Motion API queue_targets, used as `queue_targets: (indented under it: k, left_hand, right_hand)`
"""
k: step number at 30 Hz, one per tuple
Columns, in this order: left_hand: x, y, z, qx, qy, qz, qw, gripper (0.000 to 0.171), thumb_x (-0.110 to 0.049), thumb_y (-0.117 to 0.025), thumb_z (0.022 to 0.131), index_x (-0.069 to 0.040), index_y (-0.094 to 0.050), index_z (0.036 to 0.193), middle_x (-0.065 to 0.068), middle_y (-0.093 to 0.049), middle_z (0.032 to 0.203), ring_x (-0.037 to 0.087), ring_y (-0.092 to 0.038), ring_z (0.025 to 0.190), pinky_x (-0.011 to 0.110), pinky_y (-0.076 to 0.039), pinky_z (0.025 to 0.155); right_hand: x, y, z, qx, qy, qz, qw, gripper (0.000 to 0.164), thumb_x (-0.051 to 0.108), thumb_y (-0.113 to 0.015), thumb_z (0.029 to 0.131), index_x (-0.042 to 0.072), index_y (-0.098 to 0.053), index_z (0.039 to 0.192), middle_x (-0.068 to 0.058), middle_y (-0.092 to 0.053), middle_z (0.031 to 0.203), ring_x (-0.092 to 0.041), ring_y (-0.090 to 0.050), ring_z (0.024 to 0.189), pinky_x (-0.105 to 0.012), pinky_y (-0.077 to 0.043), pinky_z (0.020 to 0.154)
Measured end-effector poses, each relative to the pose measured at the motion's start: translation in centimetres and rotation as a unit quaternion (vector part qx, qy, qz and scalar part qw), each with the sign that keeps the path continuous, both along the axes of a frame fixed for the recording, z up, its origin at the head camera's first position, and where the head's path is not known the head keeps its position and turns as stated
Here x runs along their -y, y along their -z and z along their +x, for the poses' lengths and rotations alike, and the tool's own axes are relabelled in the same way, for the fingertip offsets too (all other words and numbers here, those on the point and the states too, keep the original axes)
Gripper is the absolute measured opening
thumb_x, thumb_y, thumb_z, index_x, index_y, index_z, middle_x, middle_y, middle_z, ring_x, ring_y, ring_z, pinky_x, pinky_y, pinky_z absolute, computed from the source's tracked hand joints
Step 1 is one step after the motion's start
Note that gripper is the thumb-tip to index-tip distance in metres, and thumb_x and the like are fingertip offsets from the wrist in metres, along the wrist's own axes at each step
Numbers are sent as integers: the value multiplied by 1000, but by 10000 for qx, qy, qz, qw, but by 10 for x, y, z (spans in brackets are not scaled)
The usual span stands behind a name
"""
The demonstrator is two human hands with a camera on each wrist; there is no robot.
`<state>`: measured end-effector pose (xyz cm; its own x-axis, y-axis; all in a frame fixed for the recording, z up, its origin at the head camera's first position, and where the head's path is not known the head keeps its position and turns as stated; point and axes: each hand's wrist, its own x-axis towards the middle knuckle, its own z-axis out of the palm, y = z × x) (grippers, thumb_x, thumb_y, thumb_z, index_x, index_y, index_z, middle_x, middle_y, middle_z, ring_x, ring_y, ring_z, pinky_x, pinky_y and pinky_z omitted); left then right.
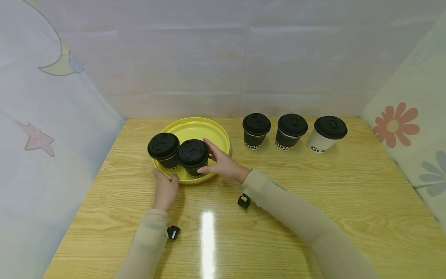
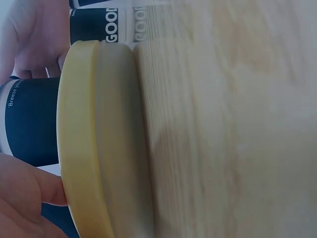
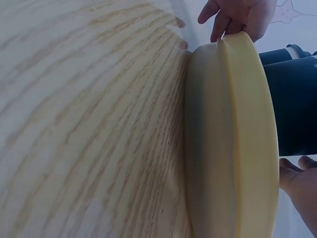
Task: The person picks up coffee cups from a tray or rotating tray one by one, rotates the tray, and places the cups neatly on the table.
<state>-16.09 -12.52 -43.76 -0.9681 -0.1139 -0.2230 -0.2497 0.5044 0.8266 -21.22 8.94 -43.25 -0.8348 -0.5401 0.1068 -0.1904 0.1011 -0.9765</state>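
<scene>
Two black lidded paper coffee cups stand on a round yellow tray [image 1: 223, 133]: the left cup [image 1: 163, 149] and the right cup [image 1: 193, 157], side by side near its front rim. My right hand [image 1: 221, 162] grips the right cup between thumb and fingers, from its right side. At the tray's front left, my left hand [image 1: 165, 190] holds the rim. The left wrist view shows a digit of the left hand [image 2: 25, 193] against the yellow wall. In the right wrist view, the left hand's fingertips [image 3: 218, 34] meet the far side of the rim.
Right of the tray stand three more lidded cups in a row: a black cup [image 1: 256, 131], another black cup [image 1: 290, 131] and a white cup [image 1: 325, 133]. Behind the wooden table [image 1: 278, 186] hangs a pale curtain [image 1: 244, 58], with printed curtains at both sides.
</scene>
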Motion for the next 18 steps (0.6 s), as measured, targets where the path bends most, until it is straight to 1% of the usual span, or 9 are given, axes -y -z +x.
queue_targets:
  k: [4,9,12,16,18]
  left_hand:
    - [-1,0,0,161,9,13,9999,82,-19,-38,101,13,25,142,33,24,150,40,12,143,47,-1,116]
    - [-2,2,1,275,6,-64,9996,84,-21,-39,101,12,26,142,32,25,151,40,12,143,47,-1,116]
    - [-3,3,1,291,5,-106,9995,84,-21,-40,101,12,26,143,32,24,151,40,11,143,47,-2,116]
    - [-4,3,1,264,21,-181,9995,84,-22,-40,101,12,24,143,32,22,152,41,9,144,48,-4,117]
    - [-5,2,2,216,28,-204,9996,84,-22,-41,101,13,23,143,33,21,152,42,7,143,48,-4,116]
  right_hand:
    - [1,-1,-3,122,27,21,9999,103,2,-73,85,7,1,156,-14,-9,161,-25,-19,145,-42,-23,115]
    - [4,0,-5,387,57,104,9992,109,5,-75,84,13,6,157,-9,-15,161,-22,-23,144,-39,-25,114]
    - [7,1,-6,552,95,-86,9984,112,2,-75,83,14,10,156,-10,-18,160,-22,-24,144,-39,-25,114]
    - [10,2,-7,612,144,-365,9974,117,-4,-75,81,13,14,155,-12,-16,160,-23,-24,144,-39,-23,115]
    - [12,3,-7,615,186,-420,9970,119,-5,-76,80,13,14,155,-12,-15,161,-24,-24,144,-39,-23,115]
